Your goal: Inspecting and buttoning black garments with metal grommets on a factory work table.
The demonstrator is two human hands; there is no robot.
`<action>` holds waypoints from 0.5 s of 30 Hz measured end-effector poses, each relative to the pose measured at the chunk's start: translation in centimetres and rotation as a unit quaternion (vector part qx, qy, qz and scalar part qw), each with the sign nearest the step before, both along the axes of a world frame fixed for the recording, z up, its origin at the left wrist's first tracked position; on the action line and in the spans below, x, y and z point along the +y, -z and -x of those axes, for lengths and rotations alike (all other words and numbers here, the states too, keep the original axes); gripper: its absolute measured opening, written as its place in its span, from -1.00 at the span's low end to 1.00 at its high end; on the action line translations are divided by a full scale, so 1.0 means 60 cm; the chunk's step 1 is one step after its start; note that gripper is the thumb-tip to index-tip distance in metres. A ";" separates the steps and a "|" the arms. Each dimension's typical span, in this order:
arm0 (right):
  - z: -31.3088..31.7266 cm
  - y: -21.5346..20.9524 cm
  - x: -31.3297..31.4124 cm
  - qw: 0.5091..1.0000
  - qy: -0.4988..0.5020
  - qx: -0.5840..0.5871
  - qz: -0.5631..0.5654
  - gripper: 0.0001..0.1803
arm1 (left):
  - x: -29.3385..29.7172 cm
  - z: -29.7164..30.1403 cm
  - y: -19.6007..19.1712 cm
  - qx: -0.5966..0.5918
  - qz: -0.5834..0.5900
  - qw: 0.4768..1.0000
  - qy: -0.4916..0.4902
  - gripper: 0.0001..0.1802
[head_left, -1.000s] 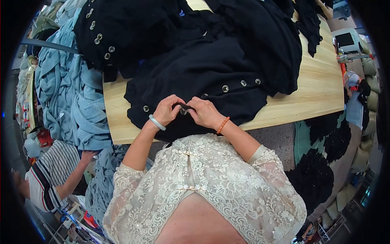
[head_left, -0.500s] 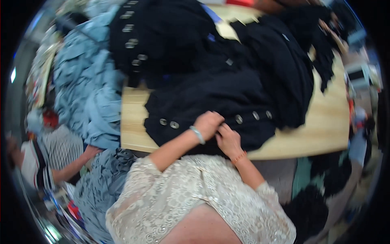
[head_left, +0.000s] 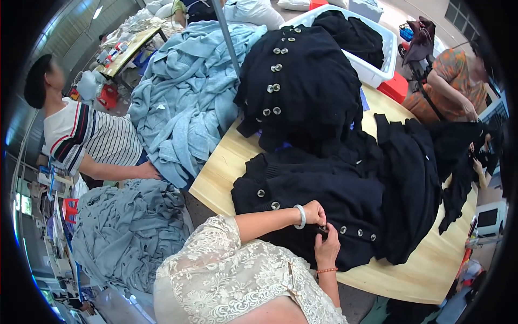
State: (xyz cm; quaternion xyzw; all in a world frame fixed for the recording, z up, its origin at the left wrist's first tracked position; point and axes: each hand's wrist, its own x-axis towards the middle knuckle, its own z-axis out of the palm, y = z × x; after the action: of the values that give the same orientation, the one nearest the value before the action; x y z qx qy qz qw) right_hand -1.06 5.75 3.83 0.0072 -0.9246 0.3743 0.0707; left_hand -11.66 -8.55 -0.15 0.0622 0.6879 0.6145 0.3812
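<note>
A black knit cardigan (head_left: 324, 186) lies spread on the light wooden table (head_left: 415, 275), its row of shiny round buttons along the near edge. Over this button band my two hands meet. The fingers of my left hand (head_left: 312, 213) are pinched together at the band, with a pale bangle on the wrist. My right hand (head_left: 327, 245), with an orange beaded bracelet, is closed at the same spot, thumb and fingertips close to the left ones. A small dark bit shows between the fingertips; whether it is fabric or a button is hidden.
Beyond stands a tall stack of black cardigans (head_left: 302, 81); more black garments (head_left: 407, 189) lie right. Light blue knitwear (head_left: 189, 102) is heaped left, grey-blue knitwear (head_left: 129, 232) nearer. A white bin (head_left: 391, 40) stands behind. People (head_left: 97, 129) are left and right (head_left: 453, 81).
The view has swung and tilted up, bringing the bin and the people into sight. My hands stay together at the button band of the cardigan.
</note>
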 end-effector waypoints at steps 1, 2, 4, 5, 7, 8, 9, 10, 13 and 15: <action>0.000 0.001 0.002 1.000 -0.019 -0.004 -0.021 -0.57 | -0.002 0.000 -0.002 0.016 0.008 1.000 0.018 -0.90; 0.000 0.002 0.005 0.999 -0.030 0.004 -0.019 -0.57 | -0.006 -0.001 -0.004 0.048 0.014 0.999 0.020 -0.90; 0.001 0.005 0.012 0.997 -0.045 -0.043 -0.039 -0.60 | -0.017 0.000 -0.011 0.092 -0.008 0.991 0.092 -0.79; 0.003 0.006 0.015 0.998 -0.042 -0.044 -0.035 -0.62 | -0.024 -0.003 -0.015 0.050 -0.055 0.989 0.128 -0.71; 0.006 0.007 0.023 0.997 -0.059 -0.050 0.004 -0.68 | -0.036 -0.008 -0.023 0.131 -0.038 0.974 0.182 -0.56; 0.008 0.006 0.026 0.995 -0.076 -0.056 0.017 -0.70 | -0.038 -0.013 -0.026 0.214 0.019 0.957 0.195 -0.64; 0.009 0.004 0.028 0.995 -0.083 -0.045 0.023 -0.70 | -0.039 -0.019 -0.030 0.265 0.053 0.947 0.175 -0.69; 0.011 0.002 0.030 0.991 -0.098 -0.086 0.034 -0.70 | -0.038 -0.024 -0.033 0.317 0.063 0.932 0.164 -0.72; 0.017 -0.003 0.032 0.988 -0.132 -0.074 0.041 -0.72 | -0.039 -0.033 -0.037 0.304 0.089 0.937 0.148 -0.76; 0.019 -0.005 0.032 0.987 -0.132 -0.096 0.001 -0.71 | -0.040 -0.036 -0.037 0.298 0.087 0.940 0.140 -0.78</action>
State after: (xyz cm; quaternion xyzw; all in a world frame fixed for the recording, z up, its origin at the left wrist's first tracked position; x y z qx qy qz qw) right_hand -2.21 7.66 4.12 0.0931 -0.9178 0.3798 -0.0684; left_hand -9.49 -10.97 2.08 0.3050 0.8052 0.4458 0.2446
